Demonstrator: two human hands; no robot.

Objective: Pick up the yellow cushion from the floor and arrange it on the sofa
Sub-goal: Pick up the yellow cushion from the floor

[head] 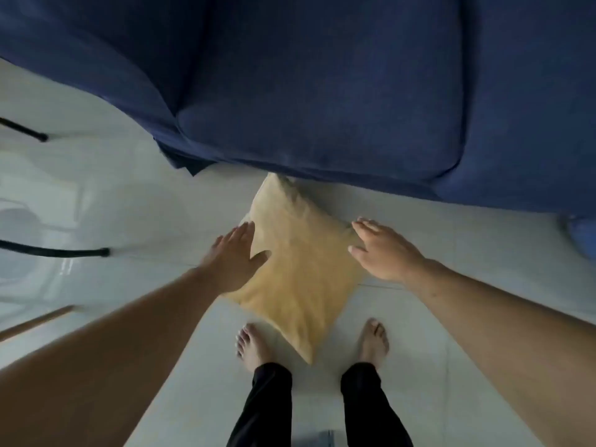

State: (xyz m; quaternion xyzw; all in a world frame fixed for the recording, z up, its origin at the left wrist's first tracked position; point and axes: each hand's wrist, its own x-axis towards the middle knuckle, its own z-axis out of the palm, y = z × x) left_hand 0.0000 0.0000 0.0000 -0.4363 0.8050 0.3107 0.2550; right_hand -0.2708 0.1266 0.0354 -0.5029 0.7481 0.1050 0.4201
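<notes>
The yellow cushion [298, 269] lies on the pale tiled floor like a diamond, its far corner tucked against the front of the dark blue sofa [322, 91]. My left hand [235, 256] hovers at the cushion's left edge, fingers spread, thumb over the fabric. My right hand [383, 250] is at the right corner, fingers apart and reaching over it. Neither hand has closed on the cushion. My bare feet stand either side of its near corner.
The sofa's seat fills the top of the view, its left armrest [96, 59] sloping down. Black thin furniture legs [54, 252] and a wooden stick [35, 322] lie on the floor at the left. A blue object [580, 237] shows at the right edge.
</notes>
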